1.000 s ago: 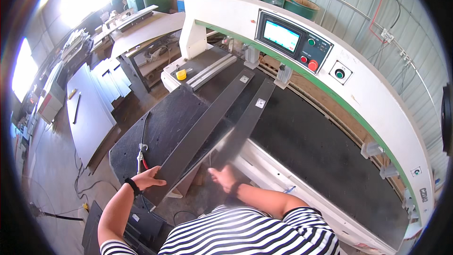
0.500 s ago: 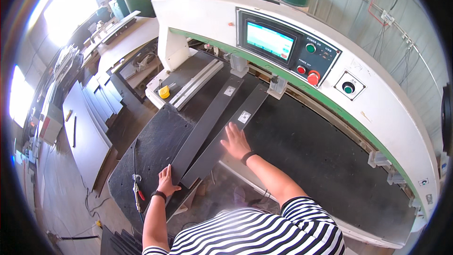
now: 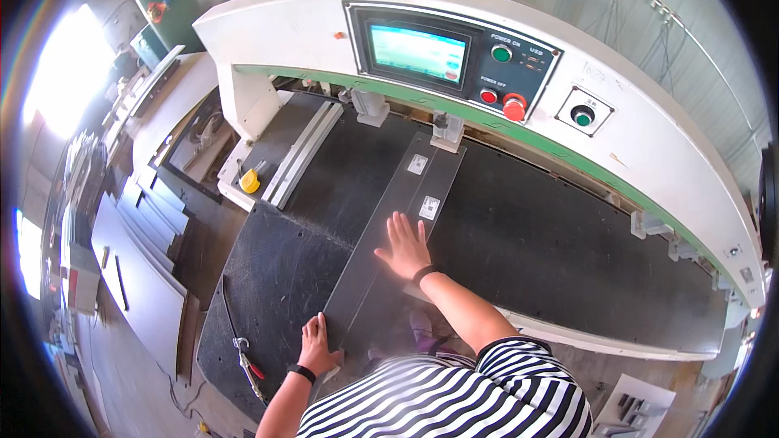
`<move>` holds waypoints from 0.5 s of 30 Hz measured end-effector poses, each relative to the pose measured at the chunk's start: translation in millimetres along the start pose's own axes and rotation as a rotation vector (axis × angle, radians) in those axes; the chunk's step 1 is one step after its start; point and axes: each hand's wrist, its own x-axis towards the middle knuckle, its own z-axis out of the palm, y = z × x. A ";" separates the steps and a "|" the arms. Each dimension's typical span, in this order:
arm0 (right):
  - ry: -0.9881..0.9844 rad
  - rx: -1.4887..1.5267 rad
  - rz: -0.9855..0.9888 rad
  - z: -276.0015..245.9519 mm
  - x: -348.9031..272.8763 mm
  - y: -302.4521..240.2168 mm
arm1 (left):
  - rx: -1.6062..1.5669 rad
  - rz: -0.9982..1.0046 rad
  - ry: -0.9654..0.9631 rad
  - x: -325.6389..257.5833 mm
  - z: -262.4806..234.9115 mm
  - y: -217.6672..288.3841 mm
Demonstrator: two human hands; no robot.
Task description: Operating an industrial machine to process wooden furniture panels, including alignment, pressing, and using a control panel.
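Two long dark grey panel strips lie side by side on the black machine table. The left strip (image 3: 381, 215) and the right strip (image 3: 438, 174) each carry a small white label near the far end. My left hand (image 3: 318, 346) rests on the near part of the left strip, fingers stretched forward and thumb apart. Above the right strip my right hand (image 3: 406, 247) is spread with its palm down; whether it touches the surface I cannot tell. The far ends reach a clear guard block (image 3: 447, 131) under the machine's beam.
A white beam with a control panel (image 3: 454, 57) arches over the black table (image 3: 552, 251). A yellow tape measure (image 3: 249, 182) sits beside a metal rail (image 3: 304, 154). At the left edge lies a hose tool with a red lever (image 3: 251, 369). White panels (image 3: 138, 276) lean further left.
The gap between the two strips has closed; they now lie together. Both hands have shifted along with them, the left one toward me. My view has turned somewhat.
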 end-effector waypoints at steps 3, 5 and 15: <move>-0.084 -0.013 0.036 -3.1 2.2 3.7 | -0.006 -0.003 -0.057 5.9 7.2 2.0; -0.099 -0.034 0.050 -6.8 10.6 14.1 | -0.028 -0.004 -0.044 20.1 2.8 15.0; -0.043 -0.041 0.039 -8.1 36.3 39.2 | 0.056 -0.024 -0.071 38.6 0.2 35.4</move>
